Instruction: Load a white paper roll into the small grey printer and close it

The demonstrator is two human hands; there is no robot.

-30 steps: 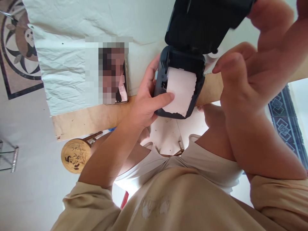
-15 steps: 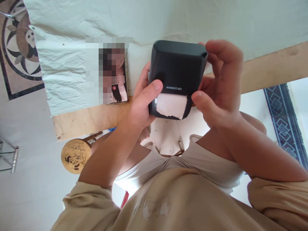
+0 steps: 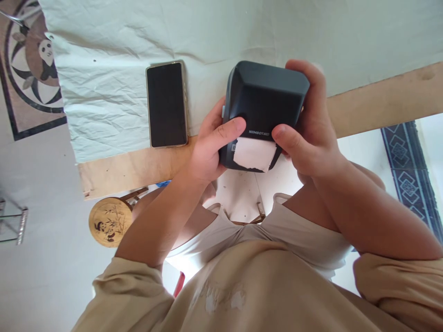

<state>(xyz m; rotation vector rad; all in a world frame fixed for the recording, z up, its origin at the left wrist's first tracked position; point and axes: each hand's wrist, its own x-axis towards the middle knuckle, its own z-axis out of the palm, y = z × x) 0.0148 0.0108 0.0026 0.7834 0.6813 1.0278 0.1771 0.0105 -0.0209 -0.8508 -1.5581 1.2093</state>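
Observation:
A small black label printer (image 3: 265, 103) is held over the near table edge, its lid closed. A torn strip of white paper (image 3: 254, 154) sticks out of its front slot. My left hand (image 3: 211, 150) grips the printer's left side, thumb pressed on the lid above the slot. My right hand (image 3: 309, 133) wraps around the right side, thumb on the lid's front edge beside the paper.
A phone (image 3: 166, 104) with a dark screen lies on the pale cloth (image 3: 110, 92) covering the wooden table (image 3: 131, 168), left of the printer. Below the table are a round wooden stool (image 3: 110, 222) with a panda drawing and a patterned blue rug (image 3: 408, 161) at right.
The printer's lid went from wide open to closed over the paper roll. My right hand came down onto the printer's right side. The phone screen turned dark.

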